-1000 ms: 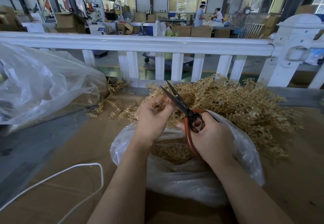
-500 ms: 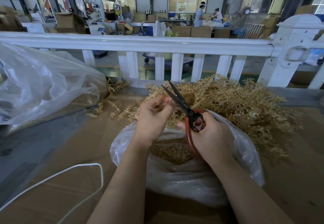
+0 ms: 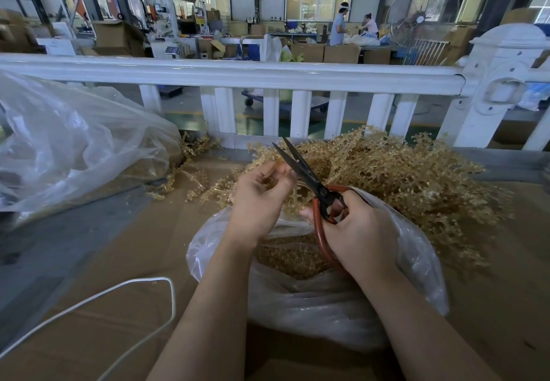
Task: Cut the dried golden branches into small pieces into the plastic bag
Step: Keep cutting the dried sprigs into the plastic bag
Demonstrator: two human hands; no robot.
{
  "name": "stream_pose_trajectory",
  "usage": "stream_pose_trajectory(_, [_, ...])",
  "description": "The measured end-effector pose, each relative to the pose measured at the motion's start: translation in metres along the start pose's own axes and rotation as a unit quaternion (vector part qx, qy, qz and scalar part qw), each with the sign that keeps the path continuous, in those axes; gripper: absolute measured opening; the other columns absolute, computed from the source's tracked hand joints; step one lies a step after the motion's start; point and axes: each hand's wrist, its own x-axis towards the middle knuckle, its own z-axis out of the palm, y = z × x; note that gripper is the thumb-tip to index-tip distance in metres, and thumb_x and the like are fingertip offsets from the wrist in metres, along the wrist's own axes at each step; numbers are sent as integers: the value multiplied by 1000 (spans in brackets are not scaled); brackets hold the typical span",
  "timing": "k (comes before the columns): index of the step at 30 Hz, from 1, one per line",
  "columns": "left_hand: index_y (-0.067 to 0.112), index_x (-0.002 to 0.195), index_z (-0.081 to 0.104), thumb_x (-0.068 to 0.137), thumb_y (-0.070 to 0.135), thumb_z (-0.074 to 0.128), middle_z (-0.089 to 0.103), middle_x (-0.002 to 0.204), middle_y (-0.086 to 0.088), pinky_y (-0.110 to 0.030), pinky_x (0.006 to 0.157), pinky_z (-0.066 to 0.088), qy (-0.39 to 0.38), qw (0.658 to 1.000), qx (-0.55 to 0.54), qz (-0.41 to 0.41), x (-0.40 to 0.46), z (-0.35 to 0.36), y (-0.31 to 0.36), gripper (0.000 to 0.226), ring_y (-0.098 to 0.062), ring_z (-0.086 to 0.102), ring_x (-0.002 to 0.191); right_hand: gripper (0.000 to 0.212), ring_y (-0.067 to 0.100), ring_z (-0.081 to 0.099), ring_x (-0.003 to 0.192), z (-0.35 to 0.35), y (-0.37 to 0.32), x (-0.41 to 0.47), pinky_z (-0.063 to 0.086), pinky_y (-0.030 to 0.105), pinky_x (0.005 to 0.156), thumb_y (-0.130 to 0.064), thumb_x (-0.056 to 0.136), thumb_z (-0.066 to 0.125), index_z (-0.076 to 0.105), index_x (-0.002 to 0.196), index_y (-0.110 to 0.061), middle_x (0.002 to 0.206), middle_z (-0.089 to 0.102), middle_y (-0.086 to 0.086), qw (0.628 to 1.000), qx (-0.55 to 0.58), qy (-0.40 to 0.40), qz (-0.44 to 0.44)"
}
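A heap of dried golden branches (image 3: 395, 178) lies on the cardboard-covered table in front of a white railing. An open clear plastic bag (image 3: 321, 300) sits below my hands, with cut golden pieces (image 3: 290, 254) inside. My left hand (image 3: 259, 199) pinches a golden sprig at the scissor blades. My right hand (image 3: 357, 234) grips the red handles of black-bladed scissors (image 3: 303, 172). The blades are parted a little and point up and to the left, above the bag's mouth.
A large crumpled clear bag (image 3: 74, 145) lies at the left, loose golden sprigs (image 3: 190, 178) beside it. A white cord (image 3: 125, 291) loops across the cardboard at lower left. The white railing (image 3: 238, 75) borders the table's far edge. Two people work far behind.
The scissors' blades have shifted slightly to the right and my left fingers have adjusted on the sprig. Both hands stay over the bag.
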Motion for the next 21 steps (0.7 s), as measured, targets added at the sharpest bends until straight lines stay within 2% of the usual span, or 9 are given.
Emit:
stream_pose_trajectory(4, [14,92,73,95,17,66,66,75,14,-12,70,45,4,1000,0,1,-1,1,1,9,4,57,71,52,11,53,49,0,1,1,44,27,46,-71,80,62,61,70,-19,56,58,-8,1000,-9,-11,9])
stream_pose_trajectory(6, [14,92,74,95,19,66,67,74,16,-11,69,44,4,1000,-1,-7,-1,0,1,9,5,58,70,51,11,54,50,-1,1,0,44,26,46,-70,79,64,61,71,-19,57,58,-9,1000,-7,-13,7])
stream_pose_trajectory(7, [15,93,74,95,20,67,68,75,16,-11,69,45,6,1000,1,-14,-2,0,1,9,5,59,70,49,10,54,50,-1,1,0,43,24,46,-68,80,67,62,71,-19,57,59,-9,1000,-5,-13,3])
stream_pose_trajectory(10, [20,87,76,91,22,71,72,75,12,-17,66,49,46,998,12,-52,-1,1,1,7,0,63,69,37,1,53,52,-1,0,0,36,9,47,-60,81,71,62,71,-26,56,57,-14,999,34,-18,13])
stream_pose_trajectory(11, [21,83,76,90,22,73,73,75,11,-18,64,51,65,996,15,-65,-1,1,0,7,-2,65,70,34,0,55,53,-1,-1,0,38,9,48,-59,81,69,62,70,-28,54,56,-16,997,60,-26,30])
stream_pose_trajectory(13, [24,79,76,87,20,76,76,78,10,-21,73,55,82,993,23,-77,0,1,0,9,-5,71,78,32,-1,60,61,-1,-1,1,42,9,54,-56,84,67,66,70,-27,54,59,-13,989,113,-51,79])
stream_pose_trajectory(15, [26,80,77,85,20,78,76,83,13,-19,81,54,74,993,41,-79,0,2,0,8,0,71,85,29,-4,62,62,-2,-1,3,41,7,52,-51,87,69,69,72,-26,58,65,-13,973,170,-81,130])
stream_pose_trajectory(18, [26,80,78,84,19,79,75,79,19,-8,74,49,35,995,59,-71,-1,5,1,8,5,70,83,28,-6,62,60,-4,-2,5,39,4,51,-49,86,70,71,71,-26,61,68,-16,956,209,-109,175])
stream_pose_trajectory(21, [17,86,80,85,16,78,78,86,9,-19,81,52,-1,997,46,-63,-1,7,1,3,-4,72,87,21,-8,61,59,-6,-4,7,38,4,46,-41,84,75,71,74,-23,64,68,-16,947,236,-117,186])
